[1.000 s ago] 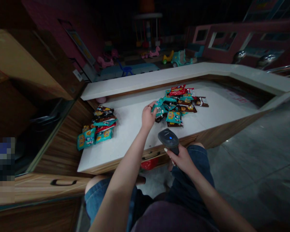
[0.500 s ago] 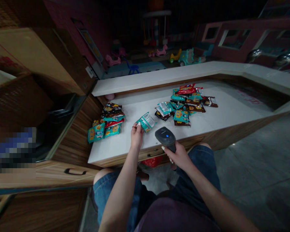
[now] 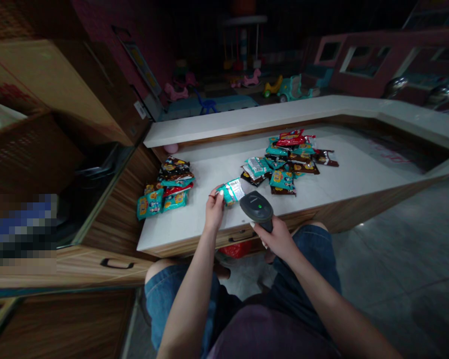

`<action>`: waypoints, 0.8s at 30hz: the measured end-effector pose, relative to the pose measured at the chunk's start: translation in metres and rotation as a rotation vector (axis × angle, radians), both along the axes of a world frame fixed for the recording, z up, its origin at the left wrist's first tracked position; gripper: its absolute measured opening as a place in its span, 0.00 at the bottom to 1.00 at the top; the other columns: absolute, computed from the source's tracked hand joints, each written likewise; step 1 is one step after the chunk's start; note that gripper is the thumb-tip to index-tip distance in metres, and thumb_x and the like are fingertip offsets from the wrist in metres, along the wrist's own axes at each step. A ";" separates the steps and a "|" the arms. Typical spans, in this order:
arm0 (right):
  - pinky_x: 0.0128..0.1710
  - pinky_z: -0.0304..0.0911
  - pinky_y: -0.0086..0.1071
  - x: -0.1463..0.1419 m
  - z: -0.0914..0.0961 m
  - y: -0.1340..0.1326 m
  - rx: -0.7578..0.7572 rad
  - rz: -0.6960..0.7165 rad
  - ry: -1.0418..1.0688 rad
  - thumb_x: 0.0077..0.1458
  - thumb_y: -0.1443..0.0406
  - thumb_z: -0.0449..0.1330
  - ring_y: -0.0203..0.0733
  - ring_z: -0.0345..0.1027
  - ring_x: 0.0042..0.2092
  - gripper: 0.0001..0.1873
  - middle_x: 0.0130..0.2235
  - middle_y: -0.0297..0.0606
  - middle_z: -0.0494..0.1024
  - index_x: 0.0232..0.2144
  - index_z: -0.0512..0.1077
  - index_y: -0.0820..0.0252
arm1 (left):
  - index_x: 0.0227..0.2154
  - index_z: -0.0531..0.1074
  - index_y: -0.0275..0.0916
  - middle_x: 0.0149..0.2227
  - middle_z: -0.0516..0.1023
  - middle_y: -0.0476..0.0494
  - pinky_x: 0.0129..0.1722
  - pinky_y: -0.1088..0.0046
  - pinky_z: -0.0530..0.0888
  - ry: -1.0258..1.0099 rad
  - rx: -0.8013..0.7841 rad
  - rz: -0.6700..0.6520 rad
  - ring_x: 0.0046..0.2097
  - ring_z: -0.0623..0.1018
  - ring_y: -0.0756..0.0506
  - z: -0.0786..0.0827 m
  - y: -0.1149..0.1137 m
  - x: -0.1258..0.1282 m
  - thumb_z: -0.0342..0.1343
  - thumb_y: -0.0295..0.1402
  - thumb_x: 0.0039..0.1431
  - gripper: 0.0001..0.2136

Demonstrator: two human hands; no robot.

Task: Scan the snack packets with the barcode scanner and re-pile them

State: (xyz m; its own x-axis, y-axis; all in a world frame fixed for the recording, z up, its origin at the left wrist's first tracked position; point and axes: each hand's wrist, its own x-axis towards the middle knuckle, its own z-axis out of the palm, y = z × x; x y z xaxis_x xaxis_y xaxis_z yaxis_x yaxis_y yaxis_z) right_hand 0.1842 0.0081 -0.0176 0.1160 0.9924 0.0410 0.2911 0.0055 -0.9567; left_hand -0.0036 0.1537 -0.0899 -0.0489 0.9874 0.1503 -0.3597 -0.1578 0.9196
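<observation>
Your left hand point(image 3: 214, 212) is closed on a teal foil snack packet point(image 3: 231, 193), pinching it between fingers and thumb, with its silvery label side facing up, above the front edge of the worktop. Your right hand point(image 3: 279, 238) is wrapped around the grip of a dark grey handheld barcode scanner point(image 3: 257, 208), which is showing a small green light on top, and its nose is pointing at the packet from just beside it. Below your hands, your blue denim shorts point(image 3: 179, 294) are filling the lower view, and a wood-grain drawer front with a black handle point(image 3: 115, 263) is running below the left corner of the worktop.

The white stone worktop point(image 3: 205, 172) is carrying 2 piles of teal, red and brown snack packets. The smaller pile point(image 3: 165, 187) is lying along the left edge, and the larger pile point(image 3: 286, 159) is spreading toward the back edge, right of centre. A round pink object point(image 3: 171, 148) is sitting in the back left corner, against a raised white ledge point(image 3: 247, 121). Beyond the ledge, pink rocking toys point(image 3: 251, 77), a blue child's chair point(image 3: 205, 105) and a teal ride-on toy car point(image 3: 294, 89) are standing in dim light.
</observation>
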 end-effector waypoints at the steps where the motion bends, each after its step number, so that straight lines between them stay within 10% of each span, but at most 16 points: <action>1: 0.26 0.66 0.32 0.000 0.000 -0.001 0.001 -0.003 -0.002 0.53 0.52 0.63 0.48 0.76 0.27 0.13 0.19 0.33 0.73 0.32 0.73 0.55 | 0.51 0.76 0.42 0.49 0.83 0.42 0.52 0.67 0.77 0.007 0.005 -0.002 0.47 0.82 0.46 -0.001 0.000 0.000 0.66 0.48 0.59 0.22; 9: 0.23 0.65 0.33 0.009 -0.006 -0.007 -0.024 -0.026 0.004 0.53 0.50 0.64 0.48 0.74 0.23 0.16 0.17 0.33 0.72 0.33 0.73 0.56 | 0.52 0.76 0.42 0.53 0.80 0.38 0.62 0.61 0.70 0.368 0.181 0.280 0.56 0.78 0.39 0.022 0.009 -0.006 0.65 0.38 0.61 0.18; 18: 0.24 0.65 0.33 0.023 -0.017 -0.013 -0.055 -0.061 -0.022 0.54 0.51 0.62 0.47 0.74 0.23 0.16 0.18 0.33 0.73 0.34 0.73 0.56 | 0.35 0.75 0.42 0.45 0.81 0.32 0.73 0.45 0.51 0.935 0.217 0.333 0.62 0.73 0.32 0.044 0.076 -0.033 0.57 0.22 0.54 0.09; 24: 0.22 0.63 0.32 0.027 -0.022 -0.014 -0.054 -0.071 0.012 0.54 0.51 0.62 0.45 0.71 0.22 0.15 0.17 0.30 0.71 0.34 0.72 0.56 | 0.49 0.75 0.34 0.59 0.75 0.24 0.71 0.46 0.56 0.930 0.240 0.282 0.67 0.69 0.30 0.044 0.094 0.012 0.55 0.22 0.53 0.19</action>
